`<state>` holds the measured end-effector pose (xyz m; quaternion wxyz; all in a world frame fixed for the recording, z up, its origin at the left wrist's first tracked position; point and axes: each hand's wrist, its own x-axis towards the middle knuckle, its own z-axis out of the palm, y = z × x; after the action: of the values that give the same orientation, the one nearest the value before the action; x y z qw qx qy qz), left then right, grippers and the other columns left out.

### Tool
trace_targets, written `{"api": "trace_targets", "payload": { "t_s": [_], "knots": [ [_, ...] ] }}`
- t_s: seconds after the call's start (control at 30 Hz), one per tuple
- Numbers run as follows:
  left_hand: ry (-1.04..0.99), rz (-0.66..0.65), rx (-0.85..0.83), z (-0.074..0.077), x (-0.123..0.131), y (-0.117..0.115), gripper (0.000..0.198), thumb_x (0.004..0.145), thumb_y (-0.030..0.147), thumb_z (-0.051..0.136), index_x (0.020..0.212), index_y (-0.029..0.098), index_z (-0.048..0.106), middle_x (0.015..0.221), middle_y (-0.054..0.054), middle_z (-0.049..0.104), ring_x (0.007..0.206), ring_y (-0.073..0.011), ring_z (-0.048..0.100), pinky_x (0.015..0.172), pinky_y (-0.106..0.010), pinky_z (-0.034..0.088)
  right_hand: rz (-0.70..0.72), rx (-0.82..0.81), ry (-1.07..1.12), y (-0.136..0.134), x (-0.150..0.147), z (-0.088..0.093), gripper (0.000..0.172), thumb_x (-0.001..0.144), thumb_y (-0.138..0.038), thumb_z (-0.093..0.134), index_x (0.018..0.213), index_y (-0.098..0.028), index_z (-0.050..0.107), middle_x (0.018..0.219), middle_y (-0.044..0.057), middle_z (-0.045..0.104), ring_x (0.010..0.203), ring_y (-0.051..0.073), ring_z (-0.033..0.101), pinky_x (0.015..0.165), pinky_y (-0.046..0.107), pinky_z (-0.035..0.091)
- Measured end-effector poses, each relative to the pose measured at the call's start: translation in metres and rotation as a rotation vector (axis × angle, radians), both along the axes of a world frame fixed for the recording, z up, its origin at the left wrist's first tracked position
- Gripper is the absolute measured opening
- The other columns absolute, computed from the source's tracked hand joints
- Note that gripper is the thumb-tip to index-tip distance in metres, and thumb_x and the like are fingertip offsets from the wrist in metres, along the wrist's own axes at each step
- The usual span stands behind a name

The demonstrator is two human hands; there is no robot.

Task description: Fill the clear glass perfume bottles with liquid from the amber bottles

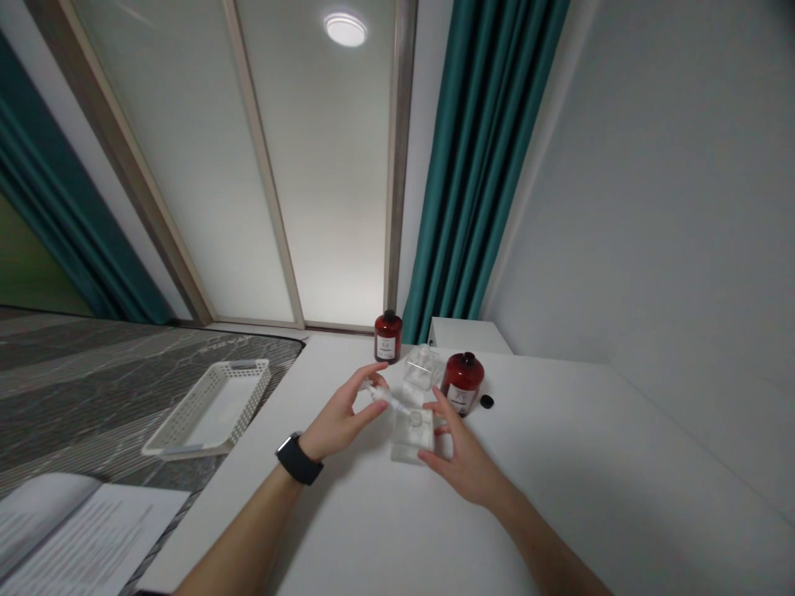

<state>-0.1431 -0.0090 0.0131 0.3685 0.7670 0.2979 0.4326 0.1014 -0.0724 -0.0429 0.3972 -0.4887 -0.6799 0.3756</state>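
Note:
My left hand has thumb and fingers closed on a whitish, see-through pump head, whose thin end points toward a clear square bottle. That bottle stands upright on the white table with a round opening on top. Around its right side curve the fingers of my right hand, gripping it. Just behind is a second clear square container. A dark red bottle with a white label stands beyond my right fingertips, and a black cap lies beside it.
Another dark red bottle with a black top stands near the far edge of the white table. Left of the table are a white perforated basket and an open book. A white cabinet stands behind, before a green curtain.

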Motion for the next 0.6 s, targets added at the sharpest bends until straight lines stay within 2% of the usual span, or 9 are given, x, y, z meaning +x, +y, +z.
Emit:
{"api": "trace_targets", "payload": {
  "t_s": [0.17, 0.3, 0.47, 0.6],
  "knots": [
    [-0.016, 0.015, -0.011, -0.001, -0.001, 0.002, 0.049, 0.092, 0.029, 0.064, 0.137, 0.024, 0.047, 0.109, -0.008, 0.063, 0.105, -0.0223, 0.058, 0.098, -0.039, 0.042, -0.008, -0.007, -0.008, -0.001, 0.0, 0.001, 0.094, 0.081, -0.024, 0.069, 0.156, -0.033, 0.014, 0.144, 0.008, 0.044, 0.112, 0.024, 0.056, 0.1, 0.044, 0.046],
    [-0.131, 0.039, -0.051, 0.004, -0.004, 0.004, 0.045, 0.089, 0.031, 0.068, 0.132, 0.023, 0.053, 0.103, -0.006, 0.064, 0.099, -0.0206, 0.059, 0.093, -0.036, 0.044, -0.019, -0.042, -0.007, -0.001, 0.001, 0.0, 0.094, 0.081, -0.025, 0.07, 0.156, -0.034, 0.014, 0.146, 0.008, 0.042, 0.109, 0.024, 0.057, 0.093, 0.042, 0.05],
    [-0.243, 0.066, -0.135, 0.01, -0.006, 0.003, 0.044, 0.085, 0.035, 0.073, 0.124, 0.02, 0.059, 0.097, -0.005, 0.064, 0.089, -0.018, 0.06, 0.084, -0.031, 0.047, -0.023, -0.038, -0.017, -0.001, 0.0, 0.001, 0.094, 0.08, -0.026, 0.069, 0.156, -0.034, 0.014, 0.145, 0.007, 0.043, 0.109, 0.024, 0.057, 0.096, 0.043, 0.049],
    [-0.256, 0.176, -0.164, 0.007, -0.007, 0.006, 0.043, 0.083, 0.038, 0.073, 0.12, 0.02, 0.061, 0.099, -0.004, 0.064, 0.085, -0.0161, 0.06, 0.08, -0.029, 0.049, -0.021, -0.035, -0.017, -0.001, 0.0, 0.0, 0.093, 0.081, -0.027, 0.069, 0.156, -0.034, 0.014, 0.146, 0.008, 0.043, 0.109, 0.024, 0.057, 0.097, 0.045, 0.049]
  ]
}}
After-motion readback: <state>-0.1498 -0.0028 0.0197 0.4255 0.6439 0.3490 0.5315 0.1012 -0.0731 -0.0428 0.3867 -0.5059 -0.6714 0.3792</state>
